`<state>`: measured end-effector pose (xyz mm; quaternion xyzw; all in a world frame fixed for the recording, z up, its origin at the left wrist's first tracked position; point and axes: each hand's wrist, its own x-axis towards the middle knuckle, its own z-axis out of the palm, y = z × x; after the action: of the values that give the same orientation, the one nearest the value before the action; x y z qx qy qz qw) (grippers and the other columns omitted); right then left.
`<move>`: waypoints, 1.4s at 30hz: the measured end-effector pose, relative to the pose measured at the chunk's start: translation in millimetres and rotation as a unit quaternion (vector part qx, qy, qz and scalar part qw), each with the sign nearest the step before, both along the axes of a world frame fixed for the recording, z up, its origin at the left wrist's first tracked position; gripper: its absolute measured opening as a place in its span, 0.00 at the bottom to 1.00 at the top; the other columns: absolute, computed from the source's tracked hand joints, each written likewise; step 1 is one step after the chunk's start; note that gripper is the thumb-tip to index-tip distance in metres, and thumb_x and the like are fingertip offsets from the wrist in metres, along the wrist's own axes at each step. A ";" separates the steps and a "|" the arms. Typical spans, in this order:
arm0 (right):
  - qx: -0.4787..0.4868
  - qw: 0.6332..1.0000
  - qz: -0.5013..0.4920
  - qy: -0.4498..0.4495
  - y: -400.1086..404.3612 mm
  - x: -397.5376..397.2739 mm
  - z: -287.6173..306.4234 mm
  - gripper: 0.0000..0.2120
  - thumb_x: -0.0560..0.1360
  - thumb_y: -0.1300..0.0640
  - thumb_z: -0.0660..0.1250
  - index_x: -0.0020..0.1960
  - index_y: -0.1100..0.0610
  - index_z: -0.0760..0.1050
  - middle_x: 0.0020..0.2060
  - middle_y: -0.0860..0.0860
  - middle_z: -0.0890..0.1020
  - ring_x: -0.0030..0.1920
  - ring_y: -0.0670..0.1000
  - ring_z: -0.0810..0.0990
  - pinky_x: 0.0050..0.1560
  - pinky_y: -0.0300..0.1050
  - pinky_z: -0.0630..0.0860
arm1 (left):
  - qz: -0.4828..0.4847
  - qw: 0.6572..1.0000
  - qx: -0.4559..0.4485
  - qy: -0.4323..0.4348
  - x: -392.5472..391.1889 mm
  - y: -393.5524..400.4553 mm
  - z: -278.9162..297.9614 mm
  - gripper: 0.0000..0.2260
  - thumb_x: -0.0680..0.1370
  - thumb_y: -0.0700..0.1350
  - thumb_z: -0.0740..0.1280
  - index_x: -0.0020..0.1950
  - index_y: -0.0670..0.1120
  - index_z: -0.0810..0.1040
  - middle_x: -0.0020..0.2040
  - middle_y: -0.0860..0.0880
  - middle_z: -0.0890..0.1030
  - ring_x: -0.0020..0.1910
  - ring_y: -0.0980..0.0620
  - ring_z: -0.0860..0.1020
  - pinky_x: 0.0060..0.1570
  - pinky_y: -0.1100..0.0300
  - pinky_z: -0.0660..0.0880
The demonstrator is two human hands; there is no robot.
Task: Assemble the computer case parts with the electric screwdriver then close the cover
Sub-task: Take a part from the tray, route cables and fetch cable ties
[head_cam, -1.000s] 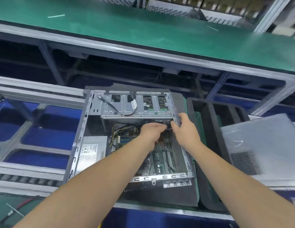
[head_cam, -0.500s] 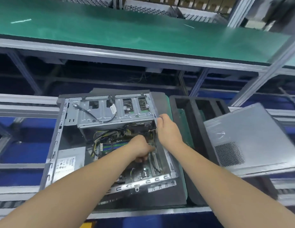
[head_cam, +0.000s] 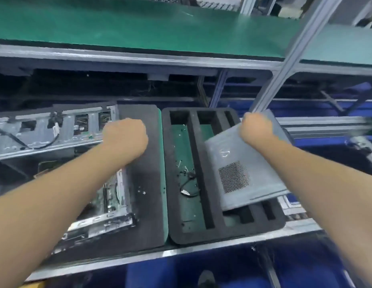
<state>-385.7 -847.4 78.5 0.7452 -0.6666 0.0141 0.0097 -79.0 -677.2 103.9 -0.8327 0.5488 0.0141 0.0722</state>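
The open computer case (head_cam: 56,138) lies on its side at the left on a black foam pad (head_cam: 145,204), its drive cage and cables showing. My left hand (head_cam: 124,140) hovers at the case's right edge with fingers curled under; nothing shows in it. The grey cover panel (head_cam: 243,177), with a mesh vent, lies tilted over the right of a black foam tray (head_cam: 201,163). My right hand (head_cam: 256,129) grips the panel's far edge. The view is blurred. No electric screwdriver is in sight.
Loose screws and a small black cable (head_cam: 188,183) lie in the tray's green-floored slot. A green shelf (head_cam: 139,23) runs overhead at the back. A slanted aluminium post (head_cam: 284,65) stands just behind my right hand. Blue bins sit below the bench.
The view swung right. My left hand came out of the case to its right edge. My right hand left the case rim and moved right onto the cover panel's far edge.
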 end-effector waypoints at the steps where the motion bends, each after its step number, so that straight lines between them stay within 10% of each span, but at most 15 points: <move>1: -0.026 0.999 -0.021 0.025 -7.8 -24.9 -3.1 0.16 0.80 0.57 0.63 0.65 0.63 0.75 0.62 0.64 0.78 0.63 0.65 0.76 0.62 0.58 0.73 | -0.002 1.000 -0.019 0.023 -22.2 -7.8 -1.0 0.08 0.77 0.45 0.63 0.38 0.45 0.71 0.43 0.46 0.80 0.41 0.43 0.79 0.41 0.56 0.67; 7: 0.087 0.978 -0.187 -0.045 -41.0 -123.3 -18.6 0.28 0.79 0.48 0.64 0.74 0.60 0.67 0.68 0.60 0.75 0.68 0.64 0.74 0.61 0.58 0.71 | -0.021 0.953 0.003 0.303 -153.2 -55.5 -24.5 0.14 0.79 0.47 0.60 0.44 0.40 0.81 0.42 0.41 0.85 0.36 0.45 0.80 0.40 0.56 0.77; 13: 0.134 0.976 -0.102 -0.135 -39.6 -123.3 7.3 0.19 0.79 0.55 0.63 0.68 0.61 0.72 0.62 0.60 0.80 0.61 0.65 0.80 0.58 0.54 0.77 | 0.046 0.853 -0.011 0.520 -222.2 -81.8 -8.7 0.16 0.81 0.52 0.62 0.52 0.41 0.82 0.47 0.46 0.87 0.38 0.52 0.83 0.40 0.57 0.80; 18: 0.260 0.877 0.053 -0.400 -20.7 -60.6 55.4 0.10 0.84 0.55 0.55 0.58 0.59 0.71 0.47 0.62 0.83 0.28 0.57 0.85 0.25 0.42 0.77 | 0.132 0.755 -0.047 0.640 -230.1 -95.7 19.6 0.36 0.72 0.76 0.60 0.64 0.48 0.76 0.58 0.47 0.82 0.52 0.49 0.84 0.42 0.48 0.84; 21: 0.400 0.776 0.102 -0.476 -6.1 -36.8 59.0 0.14 0.86 0.54 0.55 0.65 0.60 0.72 0.49 0.59 0.85 0.38 0.56 0.89 0.32 0.46 0.83 | 0.177 0.797 -0.105 0.568 -212.1 -93.5 25.9 0.33 0.71 0.73 0.66 0.63 0.48 0.78 0.53 0.50 0.79 0.50 0.46 0.79 0.41 0.52 0.79; 24: 0.393 0.795 0.080 -0.455 -4.4 -40.3 39.1 0.13 0.86 0.60 0.53 0.64 0.60 0.73 0.52 0.62 0.84 0.42 0.61 0.86 0.34 0.51 0.85 | 0.186 0.847 -0.095 0.489 -188.0 -83.7 19.6 0.15 0.77 0.54 0.67 0.49 0.42 0.78 0.38 0.45 0.77 0.32 0.46 0.75 0.26 0.60 0.74; 27: 0.386 0.830 0.034 -0.401 -9.2 -56.7 14.5 0.13 0.85 0.66 0.51 0.63 0.62 0.73 0.45 0.60 0.82 0.39 0.59 0.82 0.27 0.44 0.81 | 0.201 0.859 -0.097 0.461 -175.7 -75.9 17.7 0.06 0.76 0.43 0.62 0.47 0.41 0.74 0.40 0.43 0.79 0.34 0.43 0.77 0.29 0.59 0.73; 42: 0.409 0.755 -0.020 -0.512 -17.6 -54.7 12.3 0.25 0.87 0.41 0.55 0.65 0.62 0.75 0.57 0.62 0.84 0.49 0.64 0.87 0.39 0.55 0.84 | 0.101 0.852 -0.267 0.439 -199.7 -103.5 119.1 0.05 0.75 0.44 0.64 0.41 0.44 0.72 0.38 0.45 0.79 0.36 0.45 0.78 0.30 0.60 0.70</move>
<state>-440.4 -864.9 90.8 0.5462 -0.5288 0.1191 -0.6387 -278.8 -780.7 222.9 -0.7776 0.4191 0.2383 -0.4036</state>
